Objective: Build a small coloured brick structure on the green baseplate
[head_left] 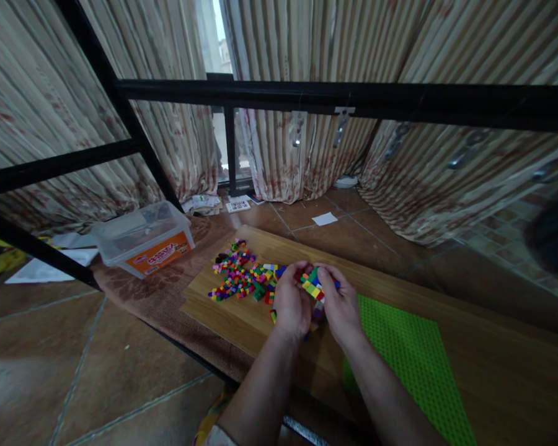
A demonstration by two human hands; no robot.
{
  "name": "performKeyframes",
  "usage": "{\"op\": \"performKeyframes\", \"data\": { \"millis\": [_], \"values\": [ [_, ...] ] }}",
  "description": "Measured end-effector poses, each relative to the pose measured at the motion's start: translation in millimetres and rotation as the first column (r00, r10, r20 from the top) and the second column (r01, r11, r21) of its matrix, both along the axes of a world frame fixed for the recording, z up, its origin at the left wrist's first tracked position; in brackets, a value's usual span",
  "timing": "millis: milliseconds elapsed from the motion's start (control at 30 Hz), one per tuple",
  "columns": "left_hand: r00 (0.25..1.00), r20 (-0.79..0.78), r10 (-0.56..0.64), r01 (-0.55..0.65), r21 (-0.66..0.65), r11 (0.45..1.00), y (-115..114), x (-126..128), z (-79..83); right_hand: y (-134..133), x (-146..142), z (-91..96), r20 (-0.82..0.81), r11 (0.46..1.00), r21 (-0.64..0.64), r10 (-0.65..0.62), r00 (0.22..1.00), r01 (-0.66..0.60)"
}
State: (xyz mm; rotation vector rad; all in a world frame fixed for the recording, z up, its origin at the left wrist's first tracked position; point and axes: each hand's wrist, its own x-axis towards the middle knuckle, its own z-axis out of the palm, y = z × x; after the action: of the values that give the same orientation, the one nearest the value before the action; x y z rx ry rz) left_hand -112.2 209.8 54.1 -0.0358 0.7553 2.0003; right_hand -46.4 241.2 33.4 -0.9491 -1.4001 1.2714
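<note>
Between my two hands is a small block of joined toy bricks in green, yellow, red, blue and white. My left hand is curled at its left side, with the fingertips partly hidden. On the other side my right hand grips the block, thumb on top. Loose toy bricks of many colours lie in a heap to the left of my hands, and a few more are partly covered beneath them. To the right, a green studded baseplate lies beside my right forearm.
A wooden board carries the bricks and baseplate, resting on a brown cloth-covered surface. At the left stands a clear plastic box with an orange label. A black metal frame crosses in front of striped curtains. White paper lies behind the board.
</note>
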Motion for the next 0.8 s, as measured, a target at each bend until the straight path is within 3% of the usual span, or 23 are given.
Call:
{"op": "performKeyframes", "data": {
  "millis": [167,400,600,800],
  "values": [
    [0.990,-0.140,-0.010,0.015,0.038,0.999,-1,10,-4.5,9,7,7.2,0.008,0.995,-0.079,0.055,0.998,-0.054],
    [0.948,-0.317,0.013,-0.042,-0.085,0.996,1,17,-16.0,4,8,12.3,0.185,0.999,-0.038,0.032,0.982,-0.025],
    [0.987,-0.142,0.077,-0.087,-0.067,0.994,4,16,-16.2,-6,7,24.1,0.255,0.999,-0.050,-0.007,0.967,0.021],
    [0.995,0.104,0.002,0.004,-0.062,0.998,0,10,-7.9,-5,7,24.5,0.435,0.996,0.075,-0.081,0.897,0.053]
  ]
}}
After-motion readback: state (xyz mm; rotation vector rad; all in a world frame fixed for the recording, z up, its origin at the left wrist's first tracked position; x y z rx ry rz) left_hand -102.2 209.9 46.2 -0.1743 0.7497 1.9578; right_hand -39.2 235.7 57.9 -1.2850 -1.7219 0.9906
